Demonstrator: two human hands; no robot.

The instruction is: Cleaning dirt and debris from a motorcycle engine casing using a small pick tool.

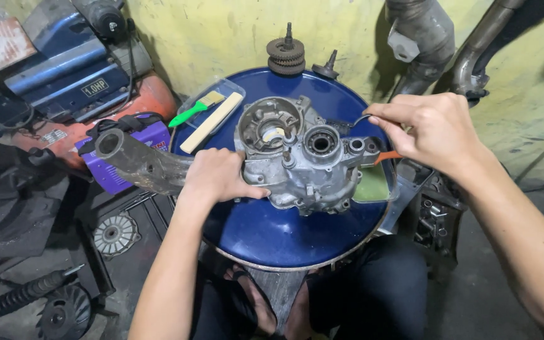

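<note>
Left hand (216, 176) presses flat on the near-left edge of the grey engine crankcase (297, 154), fingers spread open and gripping nothing, the casing sitting in the middle of the round blue counter (272, 236). Right hand (432, 129) hovers over the casing's right side, fingers pinched shut on a thin curved metal wire piece (360, 118), with an orange-handled tool (386, 156) lying just beneath it. At the back, a gear stack (286, 55) stands on the rim, and a green-handled brush (198, 108) rests in a clear tray (221, 88) beside a wooden stick (211, 122).
</note>
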